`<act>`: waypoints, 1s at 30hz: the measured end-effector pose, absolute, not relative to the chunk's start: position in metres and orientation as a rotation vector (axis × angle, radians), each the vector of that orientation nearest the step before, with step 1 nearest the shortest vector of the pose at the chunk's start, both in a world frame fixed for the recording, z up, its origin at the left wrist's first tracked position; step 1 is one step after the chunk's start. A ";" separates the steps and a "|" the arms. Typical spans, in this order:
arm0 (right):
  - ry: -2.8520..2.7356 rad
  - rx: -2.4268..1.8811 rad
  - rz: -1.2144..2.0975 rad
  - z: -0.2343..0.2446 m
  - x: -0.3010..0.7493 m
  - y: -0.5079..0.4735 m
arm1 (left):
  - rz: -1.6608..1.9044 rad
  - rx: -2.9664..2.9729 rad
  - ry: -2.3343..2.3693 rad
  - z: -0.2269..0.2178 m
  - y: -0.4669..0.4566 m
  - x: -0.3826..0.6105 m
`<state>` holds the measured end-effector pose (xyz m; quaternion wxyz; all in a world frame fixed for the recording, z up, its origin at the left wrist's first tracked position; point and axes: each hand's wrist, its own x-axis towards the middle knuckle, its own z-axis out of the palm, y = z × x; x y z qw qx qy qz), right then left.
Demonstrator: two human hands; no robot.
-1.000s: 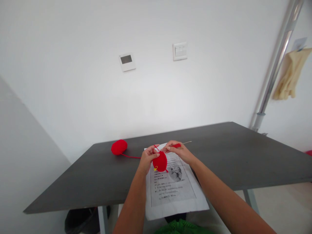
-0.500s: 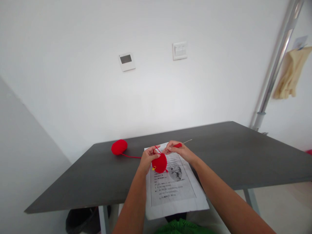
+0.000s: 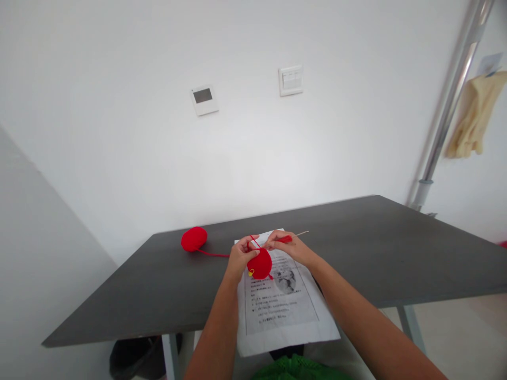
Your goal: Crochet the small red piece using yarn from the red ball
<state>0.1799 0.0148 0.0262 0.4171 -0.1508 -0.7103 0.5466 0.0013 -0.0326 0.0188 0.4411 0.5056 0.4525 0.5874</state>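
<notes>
My left hand (image 3: 238,257) is closed on a round red crochet piece (image 3: 260,264) with a small yellow marker at its lower left edge. A red strand runs from it over my fingers and left across the table to a red yarn ball (image 3: 194,238). My right hand (image 3: 288,248) is pinched on a crochet hook (image 3: 290,237) with a red grip and a thin metal shaft pointing right and up. Both hands hover just above a printed paper sheet (image 3: 282,309) on the dark grey table (image 3: 380,248).
The sheet overhangs the table's near edge. A white wall with a small display panel (image 3: 204,100) and a switch (image 3: 290,81) stands behind. A metal pole (image 3: 447,111) and a hanging cream cloth (image 3: 475,116) are at right. Something green (image 3: 297,368) lies below.
My right hand shifted the hook slightly, its shaft tipping a little lower. The left hand and the red piece stay nearly where they were.
</notes>
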 end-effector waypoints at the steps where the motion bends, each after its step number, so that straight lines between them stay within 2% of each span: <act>1: -1.803 -0.387 1.340 0.027 0.180 0.014 | 1.461 1.266 1.134 0.019 -0.033 0.001; 9: -1.995 -0.397 1.028 0.026 0.173 0.009 | 1.418 1.326 1.177 0.018 -0.033 0.004; 16: -2.051 -0.372 0.703 0.020 0.172 0.013 | 1.537 1.171 1.130 0.013 -0.027 0.002; 30: -2.074 -0.398 0.608 0.027 0.170 0.001 | 1.618 0.905 1.127 0.010 -0.021 -0.002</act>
